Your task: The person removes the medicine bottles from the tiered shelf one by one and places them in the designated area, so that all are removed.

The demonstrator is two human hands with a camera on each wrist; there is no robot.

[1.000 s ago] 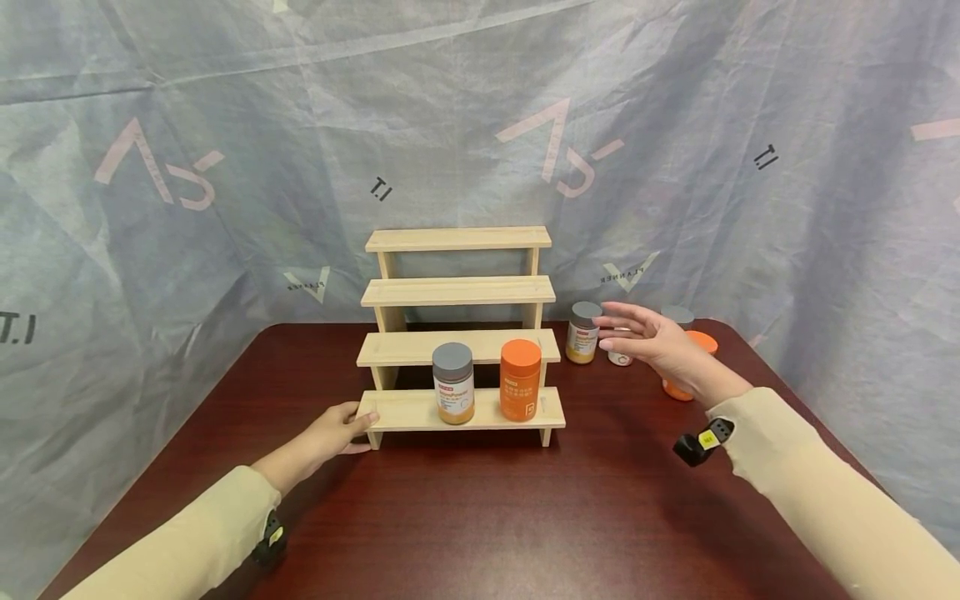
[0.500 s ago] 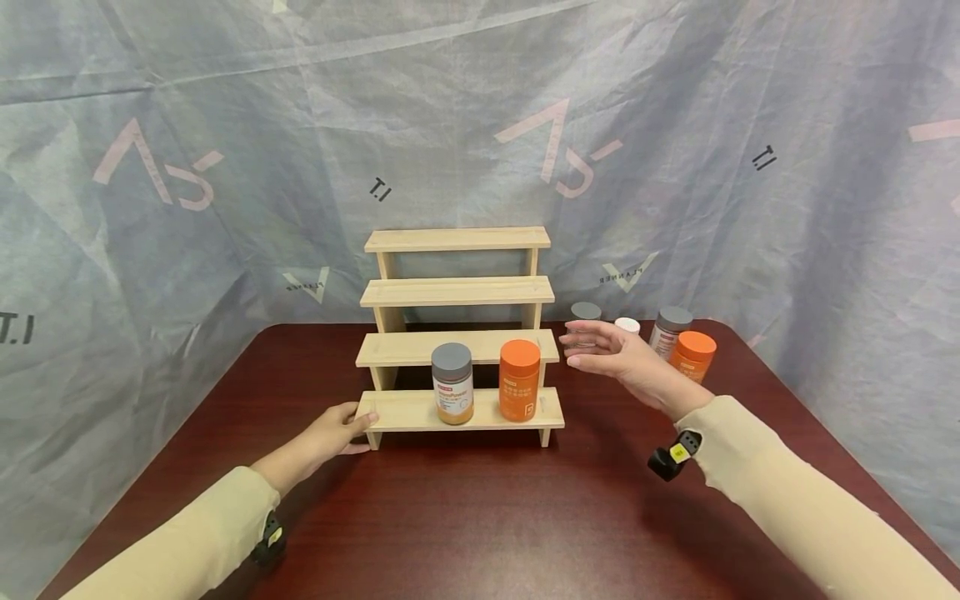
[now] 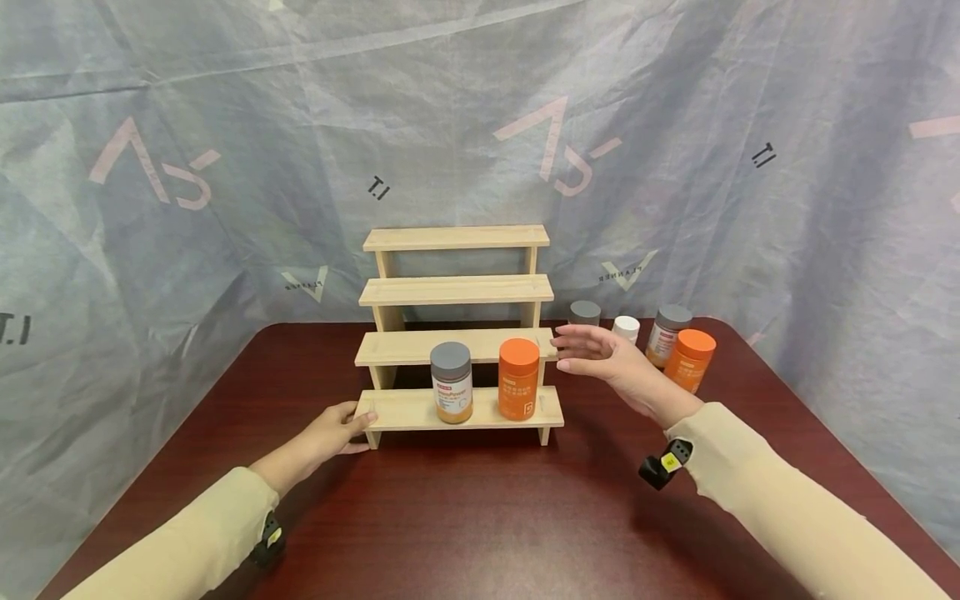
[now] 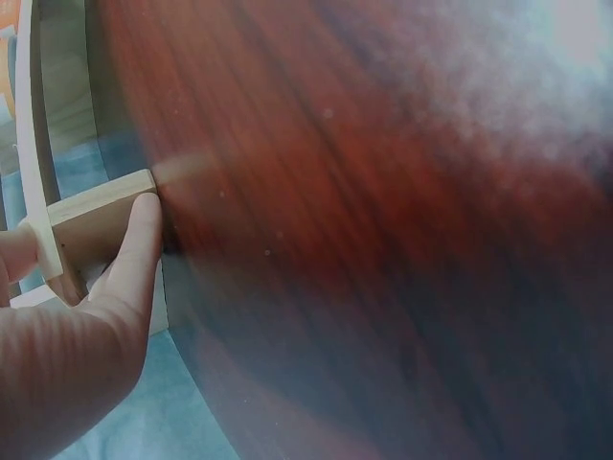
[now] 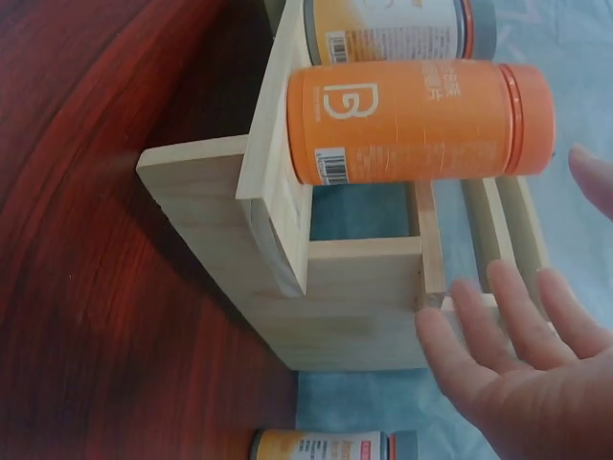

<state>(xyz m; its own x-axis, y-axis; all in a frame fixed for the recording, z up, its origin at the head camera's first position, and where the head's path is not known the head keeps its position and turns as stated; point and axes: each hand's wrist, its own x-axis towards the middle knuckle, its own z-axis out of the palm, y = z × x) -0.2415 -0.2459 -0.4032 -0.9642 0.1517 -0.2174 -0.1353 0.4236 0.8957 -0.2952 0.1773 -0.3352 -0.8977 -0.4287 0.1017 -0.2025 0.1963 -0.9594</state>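
A four-step wooden display shelf stands on the table. At the left end of its lowest board, my left hand grips it, thumb on top and fingers against the end support. On that board are a grey-lidded jar with a white-and-yellow label and an orange jar, both upright. My right hand holds nothing; its fingers are spread and slightly bent, at the right end of the second board. In the right wrist view, these fingertips overlap the shelf's side, with the orange jar beyond.
Behind my right hand, at the table's back right, stand a grey-lidded jar, a smaller white-capped bottle, another grey-lidded jar and an orange jar. A grey printed cloth hangs behind the dark red table.
My right hand has moved left and slightly down, from in front of the back-right containers to the shelf's right end. My left hand and the shelf have stayed put.
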